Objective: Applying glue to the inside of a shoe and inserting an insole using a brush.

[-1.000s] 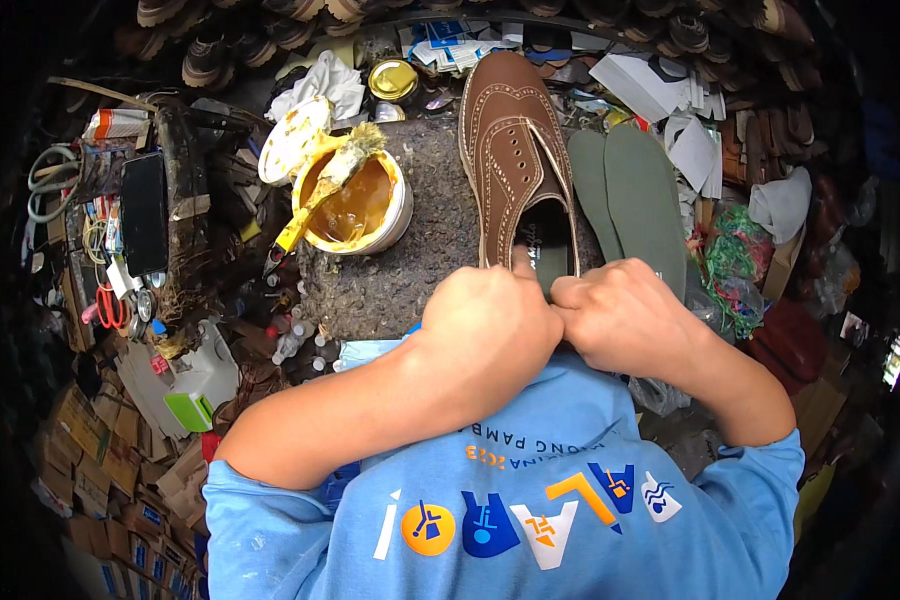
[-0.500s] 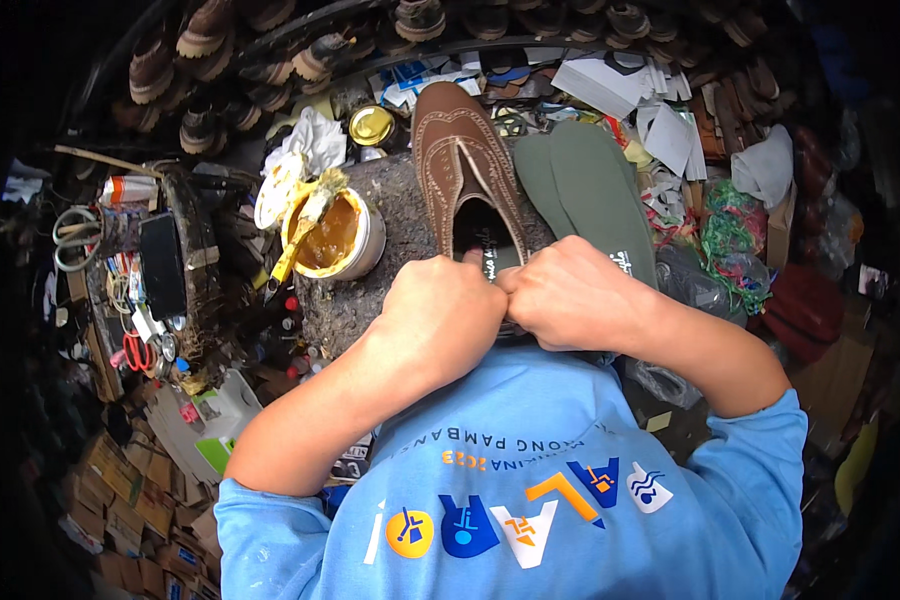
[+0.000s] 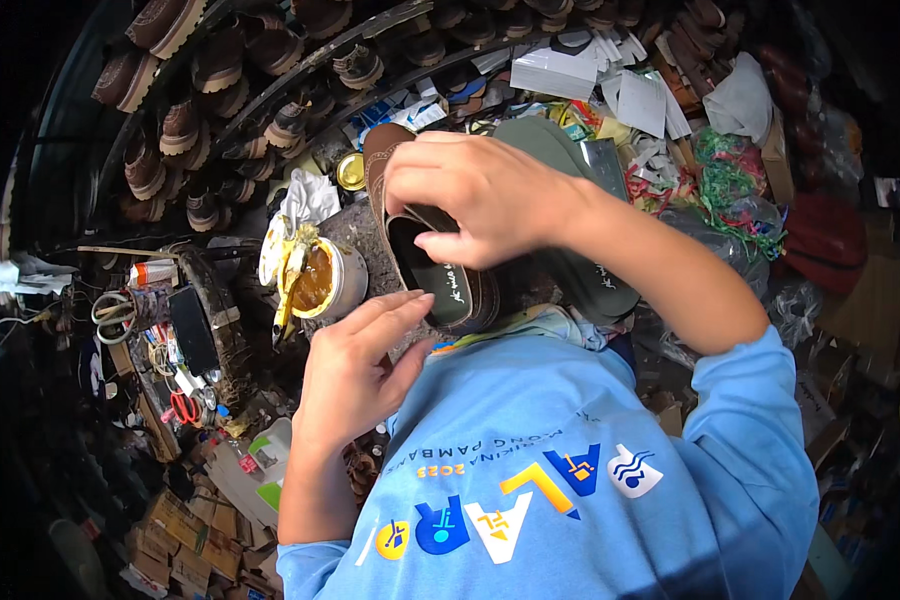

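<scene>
A brown brogue shoe (image 3: 383, 143) lies in front of me, toe pointing away, with a dark printed insole (image 3: 448, 282) showing in its opening. My right hand (image 3: 485, 195) reaches over it from the right. Its curled fingers are on the throat and its thumb is at the opening, hiding much of the upper. By the near left edge of the opening is my left hand (image 3: 355, 365), fingers stretched out and thumb apart, holding nothing. Dark green insole-shaped sheets (image 3: 605, 290) lie right of the shoe, partly under my right forearm.
Left of the shoe stands a tub (image 3: 348, 285) of amber glue with a glue-crusted brush (image 3: 288, 280) across it. A tray (image 3: 220, 330) with scissors and a phone is farther left. Racks of shoes (image 3: 195, 60) line the back; papers (image 3: 640, 100) and plastic bags (image 3: 730, 235) lie right.
My hands, together at the shoe's opening before, have separated: the right went forward over the throat, the left drew back to the left with fingers extended. The shoe now sits lower and tilted.
</scene>
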A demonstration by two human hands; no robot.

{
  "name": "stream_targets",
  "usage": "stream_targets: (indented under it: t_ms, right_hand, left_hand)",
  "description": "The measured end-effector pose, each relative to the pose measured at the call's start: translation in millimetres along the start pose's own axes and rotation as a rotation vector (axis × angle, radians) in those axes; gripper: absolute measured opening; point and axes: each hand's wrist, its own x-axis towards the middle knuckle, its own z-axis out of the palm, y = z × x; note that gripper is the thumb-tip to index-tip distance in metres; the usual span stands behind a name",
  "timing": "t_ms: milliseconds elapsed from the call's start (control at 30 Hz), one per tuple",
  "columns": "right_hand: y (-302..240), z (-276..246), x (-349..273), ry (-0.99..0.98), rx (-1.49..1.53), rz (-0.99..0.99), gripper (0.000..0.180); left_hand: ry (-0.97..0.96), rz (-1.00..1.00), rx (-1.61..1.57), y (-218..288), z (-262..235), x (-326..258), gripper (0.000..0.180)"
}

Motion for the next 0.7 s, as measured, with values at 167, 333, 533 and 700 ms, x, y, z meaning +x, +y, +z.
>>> stream_targets:
  t_ms: [167, 333, 533, 700]
  right_hand:
    - [33, 30, 6, -0.057, 0.122, -0.007, 0.031]
    - [33, 34, 1, 0.04, 0.132, -0.044, 0.021]
    - [26, 31, -5, 0.114, 0.103, -0.077, 0.021]
    - [25, 38, -9, 0.173, 0.206, -0.052, 0.027]
  left_hand:
    - [0.366, -0.043, -0.007, -29, 3, 23, 0.058]
    - [0.175, 0.078, -0.004, -57, -2, 67, 0.116]
    - [0.005, -0.135, -0.03, -65, -10, 57, 0.077]
    - [0.143, -0.072, -0.108, -71, 4, 45, 0.065]
